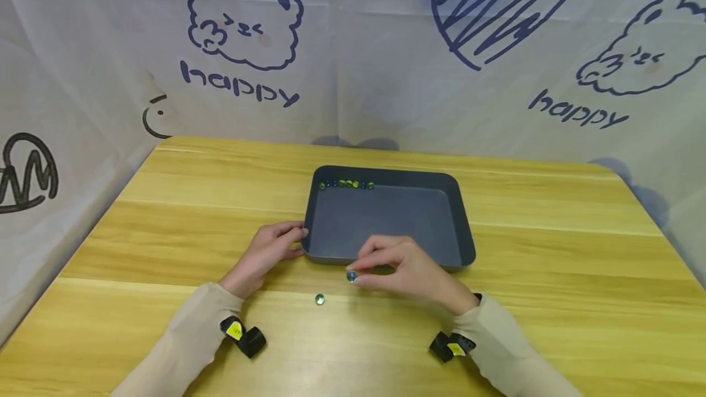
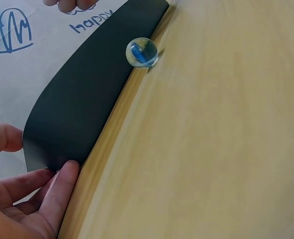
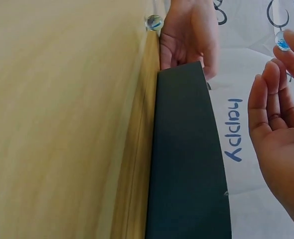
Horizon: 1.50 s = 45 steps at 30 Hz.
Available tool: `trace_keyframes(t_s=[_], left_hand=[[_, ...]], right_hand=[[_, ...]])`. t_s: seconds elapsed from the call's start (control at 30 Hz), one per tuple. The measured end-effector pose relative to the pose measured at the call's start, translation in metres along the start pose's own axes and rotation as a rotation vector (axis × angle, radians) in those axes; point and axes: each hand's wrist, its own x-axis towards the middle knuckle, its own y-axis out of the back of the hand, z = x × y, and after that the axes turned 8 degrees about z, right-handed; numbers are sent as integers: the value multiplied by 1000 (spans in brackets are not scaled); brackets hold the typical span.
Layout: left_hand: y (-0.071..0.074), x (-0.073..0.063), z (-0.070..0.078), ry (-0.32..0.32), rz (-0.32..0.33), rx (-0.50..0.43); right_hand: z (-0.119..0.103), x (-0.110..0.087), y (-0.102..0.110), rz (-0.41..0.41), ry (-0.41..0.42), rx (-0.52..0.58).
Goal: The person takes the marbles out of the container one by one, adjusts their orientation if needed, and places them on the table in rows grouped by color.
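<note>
A clear glass marble with blue inside [image 1: 352, 276] is pinched between the thumb and forefinger of my right hand [image 1: 405, 268], raised in front of the tray's near wall. In the right wrist view this marble [image 3: 282, 41] shows above the other, curled fingers. My left hand [image 1: 267, 253] holds the near left corner of the dark grey rectangular tray [image 1: 386, 219], thumb at the rim and fingers against the outer wall. Another glass marble [image 1: 320, 299] lies on the table between the hands; the left wrist view shows blue inside this marble [image 2: 142, 53].
Several yellow-green and dark blue marbles [image 1: 349, 184] form a row along the tray's far wall, toward its left. The tray stands on a wood-grain table [image 1: 165, 231]. White cloth [image 1: 375, 78] with bear drawings hangs behind and to the sides.
</note>
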Motion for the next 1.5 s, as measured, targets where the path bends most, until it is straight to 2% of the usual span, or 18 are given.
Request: trace_keyframes(t_s=[0.13,0.33,0.63,0.87,1.13,1.37,1.5], left_hand=[[0,0,0,-1,2,-2],[-1,0,0,-3,0,1],[0,-1,1,-1,1,10],[0,-1,1,3,1,11],[0,-3,2,-7,-13,-11],[0,-3,2,-8,-10,-5],[1,-3,2,-4,-9,0]], right_hand=[[0,-1,-1,-12,-11,-38],[3,-4,-2,-104,-93,-108],[3,-5,-4,-156,-78,-148],[1,-5,-7,-199,-172,-168],[5,-8,-4,-229,-342,-109],[14,-13,-4,-278,-391,-17],[17,-16,-7,-261,-402,-13]])
